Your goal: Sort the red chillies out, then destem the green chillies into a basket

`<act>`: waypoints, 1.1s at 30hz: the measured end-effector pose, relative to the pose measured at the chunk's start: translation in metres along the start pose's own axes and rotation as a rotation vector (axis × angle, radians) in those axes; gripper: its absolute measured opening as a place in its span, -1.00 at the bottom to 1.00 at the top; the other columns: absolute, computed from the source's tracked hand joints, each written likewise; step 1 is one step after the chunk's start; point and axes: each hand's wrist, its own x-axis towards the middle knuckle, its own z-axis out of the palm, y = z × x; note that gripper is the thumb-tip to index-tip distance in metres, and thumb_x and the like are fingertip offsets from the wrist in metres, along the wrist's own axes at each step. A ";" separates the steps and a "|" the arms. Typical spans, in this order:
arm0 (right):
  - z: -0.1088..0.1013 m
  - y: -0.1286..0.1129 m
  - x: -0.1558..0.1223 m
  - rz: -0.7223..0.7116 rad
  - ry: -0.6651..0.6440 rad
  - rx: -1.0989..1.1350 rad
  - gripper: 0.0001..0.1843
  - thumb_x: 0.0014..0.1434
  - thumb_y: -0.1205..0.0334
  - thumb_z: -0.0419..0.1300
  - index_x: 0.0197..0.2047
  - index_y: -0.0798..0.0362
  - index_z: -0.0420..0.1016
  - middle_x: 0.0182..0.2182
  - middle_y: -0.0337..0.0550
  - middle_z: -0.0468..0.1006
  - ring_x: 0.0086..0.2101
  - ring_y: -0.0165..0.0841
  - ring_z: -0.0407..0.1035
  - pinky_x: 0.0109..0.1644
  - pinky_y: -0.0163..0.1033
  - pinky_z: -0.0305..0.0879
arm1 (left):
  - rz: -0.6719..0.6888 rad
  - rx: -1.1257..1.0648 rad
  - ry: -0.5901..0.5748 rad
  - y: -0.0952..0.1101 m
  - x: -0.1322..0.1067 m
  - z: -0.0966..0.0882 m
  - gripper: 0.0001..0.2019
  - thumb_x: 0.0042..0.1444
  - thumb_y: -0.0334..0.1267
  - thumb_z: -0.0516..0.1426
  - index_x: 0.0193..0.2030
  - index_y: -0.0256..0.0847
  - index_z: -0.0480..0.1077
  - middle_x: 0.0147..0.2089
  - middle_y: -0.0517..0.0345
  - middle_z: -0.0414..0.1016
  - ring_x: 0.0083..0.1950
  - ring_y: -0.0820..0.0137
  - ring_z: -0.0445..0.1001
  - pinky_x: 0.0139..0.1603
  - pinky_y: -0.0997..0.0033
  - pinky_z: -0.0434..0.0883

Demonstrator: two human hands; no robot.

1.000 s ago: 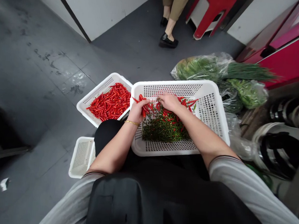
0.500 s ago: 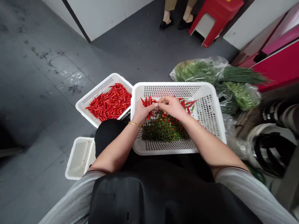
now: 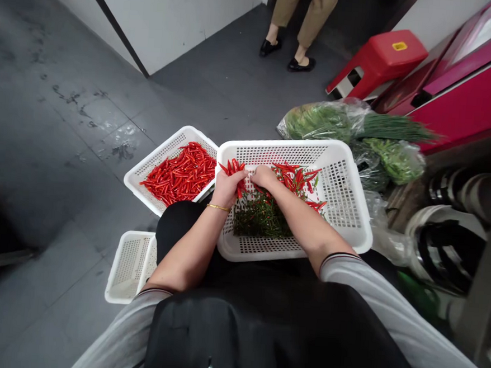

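Chillies (image 3: 235, 165) bunched in the left hand (image 3: 227, 188), with the right hand (image 3: 265, 178) now drawn slightly apart.
Fingertips that were met half a second ago are parted by a narrow gap. The bunch is kept closed between the left thumb and fingers, at the left end of the large white basket (image 3: 346, 185); the right fingers are curled inward near the green stalks (image 3: 260, 218), but whether anything is pinched there cannot be told. Loose chillies (image 3: 292, 177) are spread beyond the right forearm, and a red heap (image 3: 181, 171) is contained in the second basket (image 3: 144, 191), just beside. Since the bunch is still gripped, its handling is judged unfinished.
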 end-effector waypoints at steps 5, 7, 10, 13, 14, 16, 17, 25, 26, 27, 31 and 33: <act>-0.029 0.033 -0.047 -0.188 -0.048 0.664 -0.81 0.18 0.14 0.15 -0.37 0.10 0.37 -0.55 -0.17 0.47 -0.53 -0.43 0.37 -0.41 -0.34 0.32 | 0.000 0.188 -0.120 -0.009 -0.002 0.000 -0.73 -0.28 -0.38 0.37 -0.40 -0.29 0.43 -0.44 0.20 0.47 -0.39 0.46 0.42 -0.30 0.43 0.39; -0.038 0.030 -0.072 -0.324 0.056 0.733 -0.81 0.19 0.11 0.11 -0.35 0.06 0.31 -0.56 -0.22 0.44 -0.53 -0.42 0.34 -0.40 -0.33 0.30 | -0.053 0.239 -0.261 -0.011 -0.006 0.001 -0.73 -0.28 -0.38 0.37 -0.39 -0.29 0.45 -0.45 0.20 0.47 -0.39 0.45 0.43 -0.31 0.43 0.39; -0.038 0.013 -0.103 -0.425 0.336 0.431 -0.83 0.22 0.15 0.06 -0.34 0.05 0.29 -0.43 -0.09 0.48 -0.38 -0.31 0.37 -0.26 -0.24 0.29 | -0.141 0.196 -0.336 -0.011 -0.013 0.003 -0.75 -0.26 -0.34 0.36 -0.39 -0.29 0.44 -0.50 0.19 0.46 -0.44 0.45 0.41 -0.36 0.42 0.38; -0.029 -0.003 -0.116 -0.426 0.503 0.117 -0.80 0.27 0.18 -0.02 -0.28 0.09 0.33 -0.21 0.10 0.49 -0.22 -0.20 0.37 -0.14 -0.18 0.26 | -0.152 0.198 -0.285 -0.004 -0.018 0.000 -0.78 -0.25 -0.33 0.35 -0.47 -0.29 0.40 -0.56 0.20 0.42 -0.52 0.48 0.36 -0.44 0.45 0.35; -0.026 -0.005 -0.116 -0.415 0.503 0.079 -0.79 0.28 0.18 -0.04 -0.26 0.10 0.33 -0.20 0.13 0.49 -0.20 -0.19 0.37 -0.14 -0.17 0.26 | -0.144 0.213 -0.279 -0.001 -0.019 -0.002 -0.78 -0.26 -0.34 0.36 -0.48 -0.29 0.40 -0.56 0.20 0.41 -0.53 0.49 0.35 -0.45 0.45 0.35; -0.023 -0.003 -0.110 -0.408 0.416 0.135 -0.77 0.31 0.18 -0.06 -0.26 0.11 0.34 -0.27 0.08 0.50 -0.27 -0.23 0.39 -0.20 -0.21 0.28 | -0.126 0.240 -0.293 0.010 -0.020 -0.007 -0.77 -0.29 -0.37 0.36 -0.47 -0.29 0.41 -0.55 0.20 0.43 -0.52 0.48 0.36 -0.45 0.45 0.36; -0.022 0.001 -0.105 -0.416 0.329 0.208 -0.74 0.33 0.16 -0.08 -0.27 0.10 0.34 -0.34 0.02 0.50 -0.33 -0.27 0.40 -0.26 -0.24 0.29 | -0.117 0.241 -0.304 0.016 -0.021 -0.010 -0.76 -0.30 -0.38 0.36 -0.45 -0.28 0.42 -0.54 0.19 0.43 -0.51 0.48 0.37 -0.46 0.45 0.36; -0.018 -0.002 -0.050 -0.190 -0.097 -0.204 -0.65 0.12 -0.04 0.23 -0.32 0.12 0.54 -0.28 0.08 0.60 -0.20 -0.14 0.50 -0.16 -0.17 0.37 | -0.109 -0.026 -0.305 0.053 -0.015 -0.020 -0.62 -0.23 -0.36 0.29 -0.17 -0.29 0.46 -0.44 0.15 0.50 -0.49 0.48 0.45 -0.50 0.52 0.34; -0.012 -0.013 -0.043 -0.158 -0.042 -0.205 -0.61 0.18 -0.06 0.15 -0.26 0.12 0.56 -0.20 0.11 0.60 -0.13 -0.11 0.49 -0.11 -0.15 0.37 | -0.129 -0.025 -0.299 0.053 -0.015 -0.019 -0.65 -0.23 -0.37 0.29 -0.21 -0.29 0.45 -0.41 0.12 0.52 -0.46 0.45 0.48 -0.47 0.51 0.37; -0.006 -0.024 -0.037 -0.134 -0.013 -0.179 -0.58 0.24 -0.06 0.07 -0.19 0.10 0.57 -0.12 0.11 0.59 -0.07 -0.10 0.48 -0.08 -0.15 0.36 | -0.146 -0.021 -0.290 0.052 -0.014 -0.016 -0.69 -0.24 -0.38 0.28 -0.26 -0.29 0.43 -0.40 0.10 0.53 -0.43 0.42 0.51 -0.45 0.49 0.39; 0.012 -0.042 -0.021 -0.103 -0.028 -0.104 -0.62 0.25 0.01 0.05 -0.04 0.03 0.53 -0.02 0.03 0.56 0.00 -0.12 0.45 -0.04 -0.14 0.37 | -0.174 -0.005 -0.272 0.048 -0.016 -0.009 -0.75 -0.24 -0.40 0.30 -0.39 -0.28 0.35 -0.44 0.12 0.51 -0.43 0.41 0.51 -0.46 0.51 0.38; 0.012 -0.030 -0.024 -0.086 -0.040 -0.053 -0.69 0.18 0.10 0.15 -0.11 0.09 0.53 -0.10 0.08 0.60 -0.08 -0.14 0.49 -0.08 -0.16 0.40 | -0.160 0.021 -0.275 0.044 -0.015 -0.008 -0.76 -0.23 -0.40 0.31 -0.39 -0.28 0.36 -0.49 0.16 0.47 -0.49 0.46 0.45 -0.47 0.51 0.36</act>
